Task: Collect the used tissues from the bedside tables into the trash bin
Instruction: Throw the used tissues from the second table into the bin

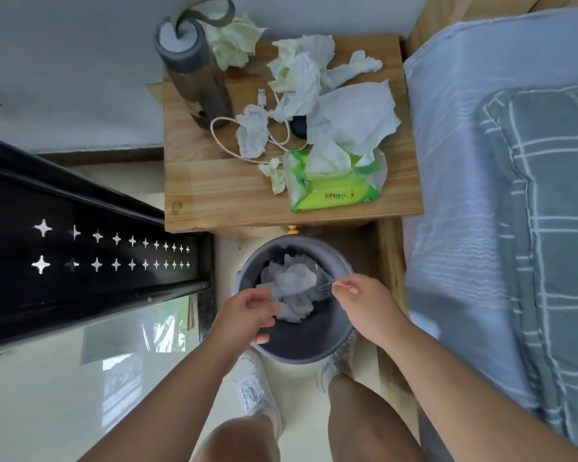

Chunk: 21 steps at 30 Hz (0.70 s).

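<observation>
Grey round plastic trash bin [301, 348] sits on the floor just below the wooden table [214, 195]'s near edge, with a wad of crumpled white tissues [294, 281] inside. Both hands hover over it, left hand [247, 311] and right hand [364, 305] each with fingers curled, pinching a thin clear plastic film [324, 284] across the bin. More loose used tissues [301, 78] litter the table's far half, green tissue pack [331, 191] by the near right edge.

I see a dark water bottle [194, 71] upright, a white cable [262, 97] looped beside it, a green tissue pack [334, 191] nearer me, blue bed [447, 145] with checked pillow [548, 228] right, black star-cut panel [80, 201] left
</observation>
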{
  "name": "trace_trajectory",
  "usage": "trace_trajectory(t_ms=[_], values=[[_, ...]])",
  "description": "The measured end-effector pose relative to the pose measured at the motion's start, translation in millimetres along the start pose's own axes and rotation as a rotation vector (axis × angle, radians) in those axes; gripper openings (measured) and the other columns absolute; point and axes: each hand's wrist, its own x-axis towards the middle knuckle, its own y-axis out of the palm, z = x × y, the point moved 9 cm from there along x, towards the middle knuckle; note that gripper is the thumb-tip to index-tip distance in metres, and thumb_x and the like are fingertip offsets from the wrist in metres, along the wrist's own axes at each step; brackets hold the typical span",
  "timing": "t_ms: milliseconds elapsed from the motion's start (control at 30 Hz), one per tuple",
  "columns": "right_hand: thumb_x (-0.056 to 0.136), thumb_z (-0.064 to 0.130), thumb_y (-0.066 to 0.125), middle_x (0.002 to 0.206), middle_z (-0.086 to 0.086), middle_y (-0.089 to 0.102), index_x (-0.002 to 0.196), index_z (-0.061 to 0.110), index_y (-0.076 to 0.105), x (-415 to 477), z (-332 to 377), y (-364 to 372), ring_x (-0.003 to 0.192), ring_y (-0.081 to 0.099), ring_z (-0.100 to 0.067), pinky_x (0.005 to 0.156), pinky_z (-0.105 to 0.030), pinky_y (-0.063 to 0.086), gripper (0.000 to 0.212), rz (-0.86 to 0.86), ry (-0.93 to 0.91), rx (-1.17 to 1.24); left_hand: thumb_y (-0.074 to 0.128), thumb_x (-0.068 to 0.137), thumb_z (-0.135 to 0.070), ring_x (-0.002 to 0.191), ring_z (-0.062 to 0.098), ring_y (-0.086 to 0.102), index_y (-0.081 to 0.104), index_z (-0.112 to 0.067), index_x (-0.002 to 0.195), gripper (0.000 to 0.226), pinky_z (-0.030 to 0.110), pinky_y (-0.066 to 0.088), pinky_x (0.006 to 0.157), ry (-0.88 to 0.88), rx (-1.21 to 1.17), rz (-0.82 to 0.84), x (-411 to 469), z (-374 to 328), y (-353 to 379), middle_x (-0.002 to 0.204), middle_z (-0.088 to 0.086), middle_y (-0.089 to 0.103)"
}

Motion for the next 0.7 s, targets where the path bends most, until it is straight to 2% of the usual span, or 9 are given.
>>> trace_trajectory(t_ms=[67, 133, 267, 367, 433, 500, 567, 633, 700], values=[[0.101, 0.037, 0.050, 0.081, 0.011, 0.067, 0.089, 0.033, 0.066, -1.5, 16.8, -11.6, 0.081, 0.063, -0.009, 0.064, -0.029, 0.042, 0.021, 0.008, -0.024, 0.001, 0.077, 0.096, -0.017, 0.096, 0.018, 0.079, 0.073, -0.026, 0.115, 0.021, 0.031, 0.066, 0.070, 0.044, -0.033, -0.013, -7.7, -19.2, -4.0, 0.115, 0.002, 0.077], [0.100, 0.038, 0.054, 0.089, 0.014, 0.069, 0.095, 0.035, 0.069, -0.6, 36.5, -27.0, 0.091, 0.066, -0.011, 0.072, -0.030, 0.046, 0.016, -0.005, -0.053, 0.048, 0.077, 0.096, -0.017, 0.093, 0.015, 0.079, 0.073, -0.029, 0.112, 0.019, 0.030, 0.066, 0.070, 0.100, -0.059, -0.037, -14.3, -44.4, -8.6, 0.113, 0.000, 0.077], [0.090, 0.044, 0.060, 0.084, 0.017, 0.075, 0.089, 0.041, 0.072, 0.0, 91.5, -68.6, 0.081, 0.069, -0.007, 0.078, -0.035, 0.056, 0.013, -0.065, -0.151, 0.188, 0.076, 0.098, -0.017, 0.086, 0.010, 0.080, 0.074, -0.029, 0.109, 0.016, 0.027, 0.066, 0.067, 0.236, -0.093, -0.101, -22.1, -105.9, -16.3, 0.115, 0.000, 0.077], [0.086, 0.044, 0.062, 0.087, 0.020, 0.076, 0.094, 0.046, 0.073, -0.8, 139.2, -103.4, 0.075, 0.067, 0.002, 0.075, -0.028, 0.056, 0.014, -0.117, -0.262, 0.286, 0.083, 0.093, -0.023, 0.088, 0.007, 0.079, 0.074, -0.033, 0.111, 0.022, 0.026, 0.065, 0.064, 0.329, -0.059, -0.141, -21.5, -154.3, -19.7, 0.117, -0.006, 0.076], [0.088, 0.039, 0.064, 0.083, 0.016, 0.074, 0.097, 0.045, 0.073, 2.5, 171.1, -125.4, 0.066, 0.064, 0.003, 0.065, -0.019, 0.051, 0.014, -0.156, -0.340, 0.309, 0.085, 0.091, -0.028, 0.100, 0.009, 0.075, 0.070, -0.038, 0.112, 0.028, 0.033, 0.066, 0.072, 0.398, 0.013, -0.177, -17.8, -185.6, -22.5, 0.120, -0.014, 0.072], [0.090, 0.035, 0.066, 0.082, 0.018, 0.072, 0.100, 0.041, 0.074, 11.9, 198.9, -145.2, 0.066, 0.063, 0.004, 0.060, -0.013, 0.049, 0.014, -0.213, -0.400, 0.289, 0.085, 0.089, -0.031, 0.103, -0.006, 0.066, 0.066, -0.044, 0.116, 0.035, 0.025, 0.059, 0.083, 0.491, 0.142, -0.222, -14.8, -215.0, -23.5, 0.118, -0.026, 0.066], [0.092, 0.032, 0.067, 0.086, 0.020, 0.071, 0.105, 0.038, 0.074, 27.9, 221.9, -161.2, 0.075, 0.064, 0.004, 0.066, -0.014, 0.048, 0.016, -0.286, -0.436, 0.237, 0.084, 0.088, -0.033, 0.101, -0.013, 0.060, 0.065, -0.044, 0.127, 0.044, 0.015, 0.046, 0.088, 0.581, 0.318, -0.270, -12.2, -238.0, -21.5, 0.118, -0.031, 0.059], [0.093, 0.032, 0.069, 0.095, 0.020, 0.070, 0.112, 0.036, 0.071, 46.3, 240.8, -169.3, 0.078, 0.062, 0.003, 0.069, -0.017, 0.048, 0.020, -0.332, -0.458, 0.171, 0.084, 0.089, -0.033, 0.095, -0.004, 0.063, 0.066, -0.040, 0.135, 0.050, 0.023, 0.050, 0.090, 0.641, 0.474, -0.282, -7.8, -252.8, -15.2, 0.124, -0.025, 0.053], [0.092, 0.034, 0.071, 0.106, 0.018, 0.068, 0.121, 0.033, 0.069, 64.2, 254.7, -170.0, 0.080, 0.059, 0.001, 0.072, -0.019, 0.047, 0.029, -0.353, -0.482, 0.090, 0.083, 0.089, -0.033, 0.084, -0.007, 0.063, 0.066, -0.041, 0.136, 0.050, 0.028, 0.054, 0.084, 0.668, 0.595, -0.267, -3.3, -261.2, -8.4, 0.125, -0.026, 0.049]])
